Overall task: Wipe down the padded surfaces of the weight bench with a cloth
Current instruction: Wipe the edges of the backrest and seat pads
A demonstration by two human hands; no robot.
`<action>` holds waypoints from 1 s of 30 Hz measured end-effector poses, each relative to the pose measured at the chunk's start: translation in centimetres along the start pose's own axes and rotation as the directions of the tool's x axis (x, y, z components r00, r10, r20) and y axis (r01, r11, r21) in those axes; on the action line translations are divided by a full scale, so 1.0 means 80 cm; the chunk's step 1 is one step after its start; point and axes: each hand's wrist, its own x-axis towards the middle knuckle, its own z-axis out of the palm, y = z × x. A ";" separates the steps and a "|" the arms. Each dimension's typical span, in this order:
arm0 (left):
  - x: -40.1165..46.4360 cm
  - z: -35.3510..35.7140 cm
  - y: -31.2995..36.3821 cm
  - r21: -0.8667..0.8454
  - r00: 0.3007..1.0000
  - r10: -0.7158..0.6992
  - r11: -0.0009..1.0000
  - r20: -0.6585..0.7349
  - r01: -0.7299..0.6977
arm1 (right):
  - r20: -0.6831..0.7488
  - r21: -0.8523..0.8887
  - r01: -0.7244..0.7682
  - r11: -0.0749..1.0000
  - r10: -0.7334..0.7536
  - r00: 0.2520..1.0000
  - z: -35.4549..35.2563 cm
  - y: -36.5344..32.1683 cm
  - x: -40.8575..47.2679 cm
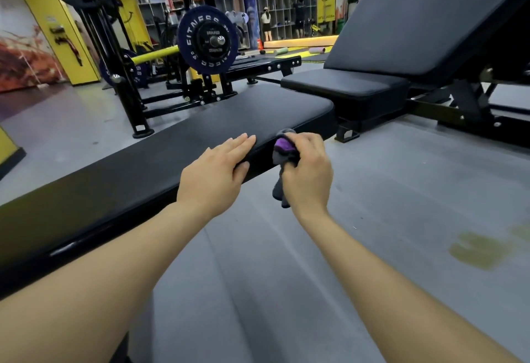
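Right, the long flat weight bench (149, 162) fills the left side, its black pad running away toward a loaded barbell rack (208, 44), with an inclined bench (415, 27) standing just beyond its far end. Along the near edge of that pad the left hand (215, 167) lies flat, fingers straight on top and thumb tucked under the rim, probably bracing the body while the other hand works. Beside it, the right hand (307, 167) has its fingers curled tight round a bunched grey and purple cloth (284, 147), pressing it against the pad's side face, 1 loose tail dangling below. Looks like the side edge is being wiped now.
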 end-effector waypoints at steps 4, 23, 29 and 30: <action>0.004 -0.004 -0.002 -0.034 0.998 0.031 0.999 0.047 -0.029 | -0.120 0.021 -0.302 0.953 0.303 0.945 -0.014 0.017 0.037; -0.036 -0.032 -0.054 -0.063 0.981 0.088 0.995 0.173 -0.078 | -0.085 0.049 -0.172 0.984 0.176 0.981 0.022 -0.021 -0.015; -0.038 -0.033 -0.049 -0.049 0.980 0.085 0.996 0.180 -0.077 | -0.046 0.053 -0.106 0.993 0.109 0.993 0.008 -0.012 -0.005; -0.037 -0.033 -0.049 -0.049 0.979 0.086 0.996 0.184 -0.078 | -0.091 0.065 -0.175 0.982 0.181 0.979 0.001 -0.003 0.009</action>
